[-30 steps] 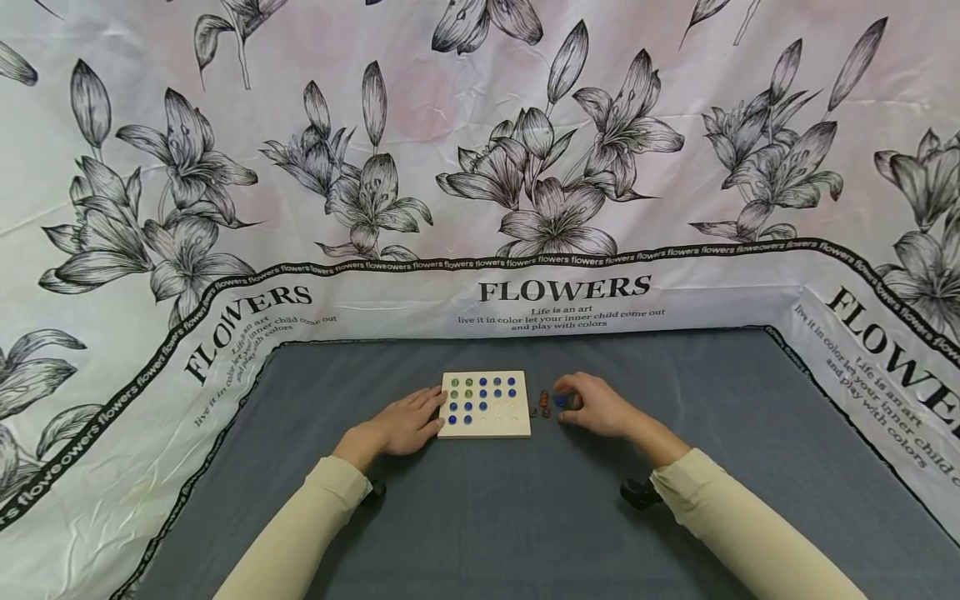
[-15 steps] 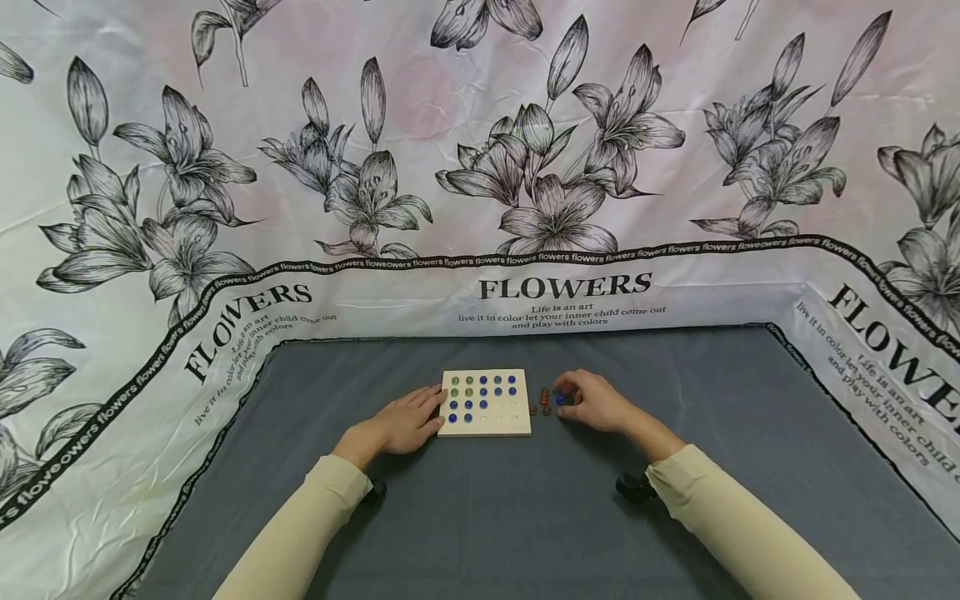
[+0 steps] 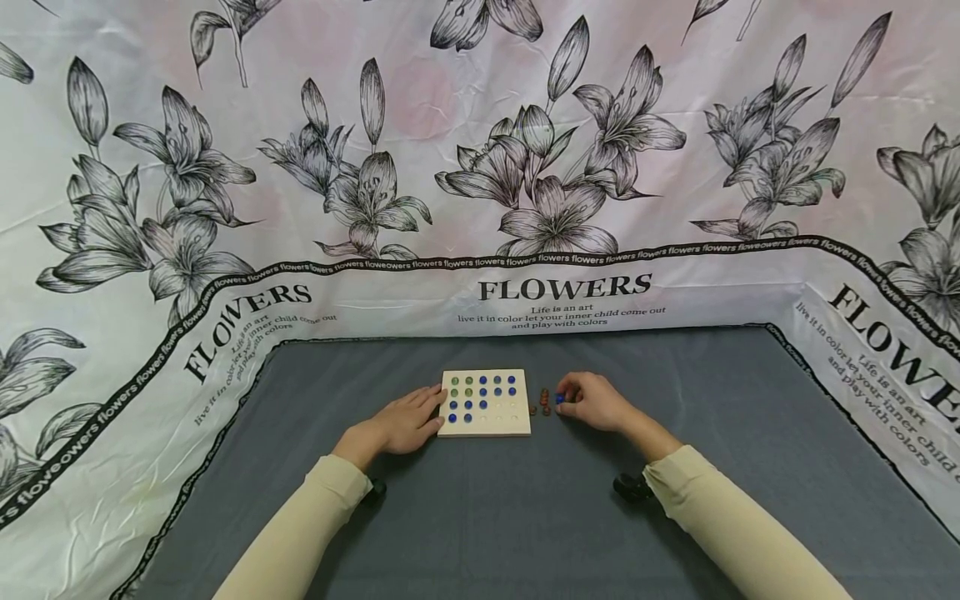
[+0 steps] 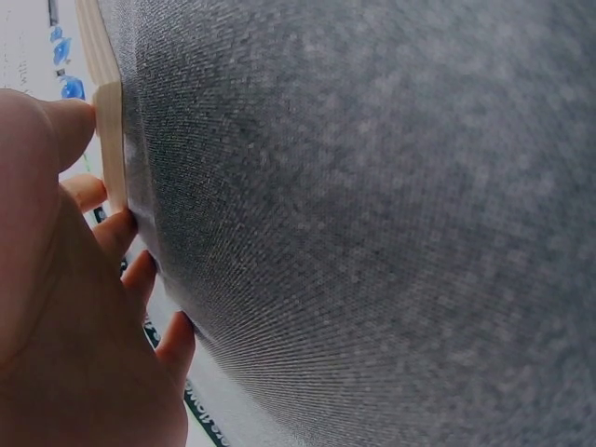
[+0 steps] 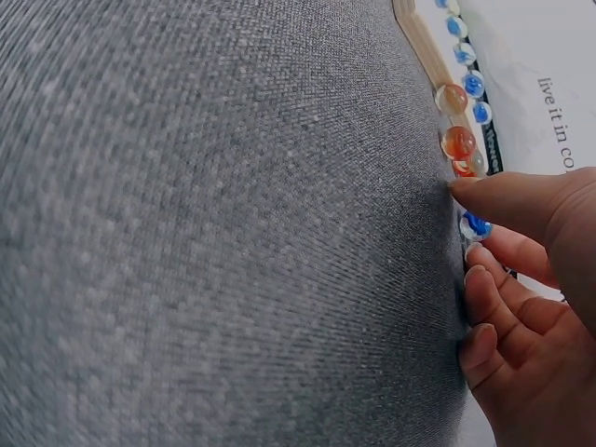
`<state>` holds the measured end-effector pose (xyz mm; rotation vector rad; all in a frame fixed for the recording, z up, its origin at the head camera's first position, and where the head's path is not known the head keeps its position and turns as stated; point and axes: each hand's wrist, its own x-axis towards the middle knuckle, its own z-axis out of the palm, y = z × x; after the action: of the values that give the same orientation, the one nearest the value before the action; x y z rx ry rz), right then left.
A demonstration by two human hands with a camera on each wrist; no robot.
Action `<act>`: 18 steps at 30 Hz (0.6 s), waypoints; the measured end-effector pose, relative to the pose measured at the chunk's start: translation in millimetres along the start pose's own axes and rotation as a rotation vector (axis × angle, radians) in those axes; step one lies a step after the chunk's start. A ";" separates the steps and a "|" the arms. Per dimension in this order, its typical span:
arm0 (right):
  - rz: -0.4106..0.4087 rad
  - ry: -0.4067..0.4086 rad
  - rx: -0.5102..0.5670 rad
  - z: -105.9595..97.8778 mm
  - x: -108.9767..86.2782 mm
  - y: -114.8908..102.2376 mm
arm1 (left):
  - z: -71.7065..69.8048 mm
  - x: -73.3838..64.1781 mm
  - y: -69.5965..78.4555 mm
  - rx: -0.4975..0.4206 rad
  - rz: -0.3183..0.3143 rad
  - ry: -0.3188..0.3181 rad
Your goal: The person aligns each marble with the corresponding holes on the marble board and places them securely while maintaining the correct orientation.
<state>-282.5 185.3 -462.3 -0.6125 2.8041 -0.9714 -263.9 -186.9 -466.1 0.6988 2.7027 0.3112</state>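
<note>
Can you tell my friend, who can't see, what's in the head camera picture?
A person's right hand is curled around a blue marble beside brown marbles. The left hand touches a wooden board holding green marbles and blue ones, on gray cloth.

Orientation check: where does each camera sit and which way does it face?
Head: on the head, facing forward and down at the board and orange marbles; sleeves, left hand and right hand show.
Left wrist: on that wrist, looking past the hand along the board's edge; only this hand shows.
Right wrist: on that wrist, looking past the fingers at a blue marble; only that hand shows.
Head and right wrist share the board and orange marbles.
</note>
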 end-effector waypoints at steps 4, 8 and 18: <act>0.003 0.008 0.011 0.8 1.0 1.6 | -0.7 -0.4 0.2 -0.003 0.005 0.006; -0.006 0.009 0.018 0.5 1.2 1.7 | -1.1 -1.0 0.8 -0.008 0.008 0.014; -0.018 0.002 0.024 -2.9 -0.5 -1.5 | -2.4 -1.0 1.8 -0.006 0.010 0.008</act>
<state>-282.2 186.1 -459.1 -0.6345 2.7890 -1.0082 -263.2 -186.2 -463.1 0.7107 2.7058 0.3257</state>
